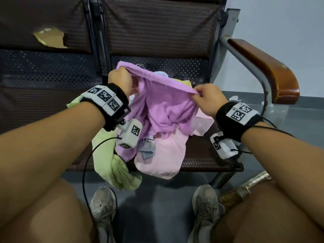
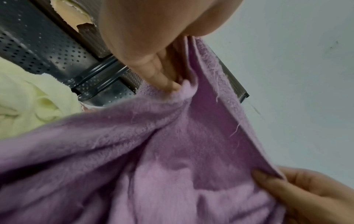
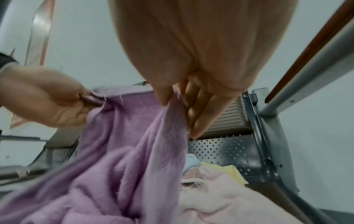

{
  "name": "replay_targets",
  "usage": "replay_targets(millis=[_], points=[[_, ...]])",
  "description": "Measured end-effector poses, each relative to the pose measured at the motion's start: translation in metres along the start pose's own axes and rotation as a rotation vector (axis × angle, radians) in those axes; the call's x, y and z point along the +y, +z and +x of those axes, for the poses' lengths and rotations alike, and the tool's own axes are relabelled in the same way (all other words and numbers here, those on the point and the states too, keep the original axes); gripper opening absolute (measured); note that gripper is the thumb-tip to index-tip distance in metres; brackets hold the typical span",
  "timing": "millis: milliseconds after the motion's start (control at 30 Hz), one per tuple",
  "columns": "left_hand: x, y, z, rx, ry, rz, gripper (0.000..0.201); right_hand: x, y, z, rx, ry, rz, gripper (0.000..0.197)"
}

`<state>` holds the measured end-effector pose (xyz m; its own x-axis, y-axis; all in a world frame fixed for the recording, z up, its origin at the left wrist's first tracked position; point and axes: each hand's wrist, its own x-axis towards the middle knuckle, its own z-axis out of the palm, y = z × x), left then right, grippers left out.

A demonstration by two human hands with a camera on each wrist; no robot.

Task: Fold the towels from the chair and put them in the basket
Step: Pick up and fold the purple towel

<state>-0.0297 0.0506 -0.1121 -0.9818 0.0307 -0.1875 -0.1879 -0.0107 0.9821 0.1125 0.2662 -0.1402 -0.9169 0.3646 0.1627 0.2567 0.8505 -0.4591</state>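
A lilac towel [image 1: 163, 106] hangs crumpled between my two hands above the chair seat [image 1: 206, 155]. My left hand [image 1: 121, 76] grips its far top corner. Lower and to the right, my right hand [image 1: 201, 95] pinches the same top edge, which runs taut between them. The wrist views show the lilac towel [image 2: 172, 151] held by my left fingers [image 2: 162, 81], and the lilac towel [image 3: 118, 151] pinched by my right hand [image 3: 178, 98]. Beneath it on the seat lie a pale pink towel [image 1: 161, 155], a light green towel [image 1: 112, 165] drooping over the front edge, and bits of blue and yellow cloth.
A brown wooden armrest [image 1: 263, 71] on a grey metal frame stands to the right. The neighbouring seat's backrest has a torn patch [image 1: 50, 37]. My knees and grey shoes [image 1: 206, 204] are below, on a dark floor. A woven golden object [image 1: 245, 188] lies by my right leg.
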Motion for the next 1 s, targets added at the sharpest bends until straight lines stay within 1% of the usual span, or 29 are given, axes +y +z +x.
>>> replay_targets(millis=[67,100,133,167,200,267,300,333,400,467,500,533,600,633,667,700,767,833,933,967,1000], points=[[0.0,0.001,-0.006,-0.088,-0.058,-0.065,0.033,-0.004,-0.002,0.003,0.18,-0.003,0.136,0.02],[0.0,0.003,-0.008,-0.115,-0.07,-0.066,0.031,-0.009,-0.003,0.003,0.223,-0.029,0.208,0.02],[0.0,0.004,-0.011,-0.127,-0.07,-0.084,0.028,-0.016,-0.004,0.002,0.222,-0.068,0.261,0.018],[0.002,0.006,-0.015,-0.124,-0.073,-0.122,0.027,-0.021,-0.002,0.0,0.184,-0.12,0.281,0.014],[0.005,0.007,-0.02,-0.12,-0.082,-0.159,0.027,-0.026,-0.001,-0.004,0.121,-0.185,0.277,0.017],[0.011,0.01,-0.027,-0.189,-0.102,-0.164,0.023,-0.036,0.004,-0.013,-0.007,-0.312,0.25,0.04],[0.012,0.011,-0.032,-0.25,-0.101,-0.161,0.024,-0.041,0.006,-0.016,-0.05,-0.358,0.217,0.045],[0.013,0.013,-0.034,-0.293,-0.091,-0.181,0.025,-0.047,0.007,-0.018,-0.085,-0.391,0.17,0.045],[0.012,0.016,-0.037,-0.301,-0.064,-0.234,0.03,-0.057,0.012,-0.021,-0.205,-0.417,0.081,0.036],[0.011,0.018,-0.043,-0.333,-0.023,-0.198,0.029,-0.065,0.016,-0.022,-0.339,-0.386,0.003,0.032],[0.012,0.019,-0.046,-0.358,-0.008,-0.182,0.026,-0.068,0.018,-0.022,-0.366,-0.349,-0.015,0.033],[0.014,0.02,-0.049,-0.381,-0.001,-0.17,0.025,-0.07,0.021,-0.021,-0.359,-0.3,0.003,0.032],[0.015,0.022,-0.054,-0.416,-0.001,-0.148,0.032,-0.075,0.028,-0.016,-0.252,-0.177,0.098,0.03],[0.015,0.023,-0.057,-0.425,-0.01,-0.147,0.033,-0.076,0.032,-0.012,-0.175,-0.111,0.144,0.034],[0.015,0.024,-0.059,-0.418,-0.018,-0.146,0.029,-0.078,0.034,-0.008,-0.103,-0.041,0.174,0.036],[0.016,0.025,-0.061,-0.411,-0.023,-0.154,0.027,-0.078,0.036,-0.004,-0.04,0.017,0.187,0.032],[0.015,0.025,-0.063,-0.424,-0.008,-0.168,0.03,-0.077,0.038,0.003,0.046,0.085,0.222,0.022],[0.016,0.023,-0.06,-0.416,0.035,-0.18,0.03,-0.074,0.036,0.008,0.079,0.134,0.338,0.021],[0.013,0.016,-0.042,-0.289,0.116,-0.143,0.031,-0.071,0.034,0.012,0.087,0.167,0.608,0.026],[0.012,0.013,-0.035,-0.242,0.14,-0.127,0.033,-0.069,0.033,0.012,0.089,0.154,0.613,0.025],[0.01,0.01,-0.029,-0.205,0.154,-0.125,0.034,-0.066,0.03,0.011,0.081,0.118,0.533,0.024]])
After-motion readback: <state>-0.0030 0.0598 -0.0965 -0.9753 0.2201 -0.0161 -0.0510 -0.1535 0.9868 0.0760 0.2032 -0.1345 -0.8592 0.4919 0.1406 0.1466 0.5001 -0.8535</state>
